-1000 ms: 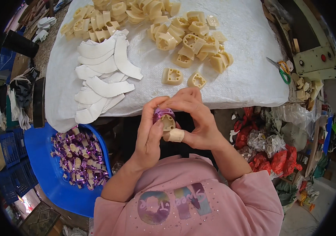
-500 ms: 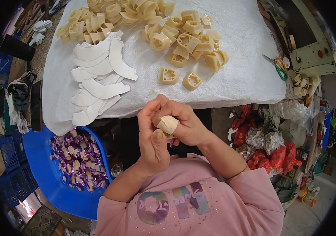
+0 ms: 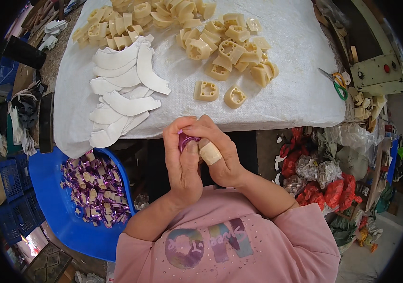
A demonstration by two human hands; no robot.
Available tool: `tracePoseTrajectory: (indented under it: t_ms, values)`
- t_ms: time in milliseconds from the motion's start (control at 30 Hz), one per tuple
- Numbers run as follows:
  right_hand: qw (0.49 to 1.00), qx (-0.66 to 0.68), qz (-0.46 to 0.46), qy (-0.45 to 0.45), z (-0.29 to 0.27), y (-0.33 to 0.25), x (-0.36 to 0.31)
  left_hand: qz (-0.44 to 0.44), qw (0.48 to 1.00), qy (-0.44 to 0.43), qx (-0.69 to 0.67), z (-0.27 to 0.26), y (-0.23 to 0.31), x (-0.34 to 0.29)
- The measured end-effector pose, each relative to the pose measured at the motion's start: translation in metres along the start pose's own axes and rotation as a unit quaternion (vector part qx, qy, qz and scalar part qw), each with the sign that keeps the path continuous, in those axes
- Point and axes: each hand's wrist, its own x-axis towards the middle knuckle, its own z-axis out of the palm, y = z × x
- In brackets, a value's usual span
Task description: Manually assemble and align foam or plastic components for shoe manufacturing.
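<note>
In front of my chest, both hands are closed round a small shiny purple-wrapped heel block (image 3: 187, 140). My left hand (image 3: 181, 165) has its thumb pressed on the purple surface and its fingers curled over the far side. From the right, my right hand (image 3: 222, 153) grips the same block, its thumb wrapped in beige tape (image 3: 210, 153). Much of the block is hidden by fingers. Just beyond lie two loose beige plastic heel blocks (image 3: 206, 91), holes facing up. A bigger pile of them (image 3: 232, 49) is farther back. Overlapping white curved strips (image 3: 126, 101) lie to the left.
White woven sheeting (image 3: 277, 106) covers the table. At lower left a blue basin (image 3: 65, 226) contains many purple-and-beige pieces (image 3: 95, 188). Scissors (image 3: 336, 82) with green and orange handles lie at the table's right edge. Red plastic bags (image 3: 326, 191) and clear bags sit at right.
My hands have turned the block, so its purple side now shows between the thumbs. The right thumb has shifted slightly right and down. The view has moved a little.
</note>
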Motion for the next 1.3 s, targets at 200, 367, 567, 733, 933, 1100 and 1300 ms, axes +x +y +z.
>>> tracePoseTrajectory:
  t_ms: [200,367,567,733,933,1100,1300]
  values:
    - [0.981,0.072,0.179,0.005,-0.007,-0.019,0.007,-0.091,0.968,-0.099,-0.213,-0.014,0.005,0.011]
    - [0.979,-0.203,-0.009,0.022,-0.029,-0.017,0.022,-0.105,0.989,-0.096,-0.035,-0.019,0.014,0.015]
    - [0.954,-0.233,0.156,-0.106,-0.027,-0.023,0.025,0.208,0.954,-0.11,0.186,-0.024,0.002,0.018]
    - [0.993,-0.014,0.116,0.001,-0.03,-0.015,0.016,-0.026,0.98,-0.134,0.147,-0.035,0.016,0.016]
    - [0.942,0.233,0.228,-0.084,-0.046,0.002,0.024,0.086,0.938,-0.151,0.301,-0.03,0.038,0.024]
    - [0.99,-0.019,0.086,-0.112,-0.047,-0.009,0.024,0.118,0.933,-0.141,0.31,-0.026,0.036,0.02]
    - [0.972,0.128,0.191,-0.051,-0.045,0.001,0.014,0.17,0.932,-0.132,0.293,-0.02,0.02,0.024]
